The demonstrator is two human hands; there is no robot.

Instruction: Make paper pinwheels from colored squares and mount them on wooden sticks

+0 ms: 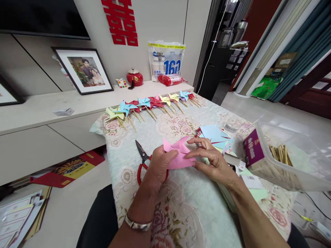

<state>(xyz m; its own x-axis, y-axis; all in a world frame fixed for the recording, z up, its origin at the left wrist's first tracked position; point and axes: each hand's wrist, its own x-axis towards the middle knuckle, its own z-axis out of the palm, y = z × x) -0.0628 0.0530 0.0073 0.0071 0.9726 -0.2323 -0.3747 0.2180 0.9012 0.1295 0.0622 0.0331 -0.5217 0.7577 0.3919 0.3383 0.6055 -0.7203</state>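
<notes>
A pink paper square (pixel 178 153), partly folded into a pinwheel shape, is held above the table between both hands. My left hand (pixel 159 165) grips its left corner with thumb on top. My right hand (pixel 210 160) pinches its right side with fingertips. Red-handled scissors (pixel 141 159) lie just left of my left hand, partly hidden under it. A stack of coloured paper squares (pixel 214 136) lies beyond my right hand.
A row of finished paper pinwheels on sticks (pixel 152 105) lies along the table's far edge. A clear plastic box (pixel 289 155) holding wooden sticks (pixel 280 155) stands at the right. The floral tablecloth (pixel 181 206) covers the table. A low cabinet runs along the left.
</notes>
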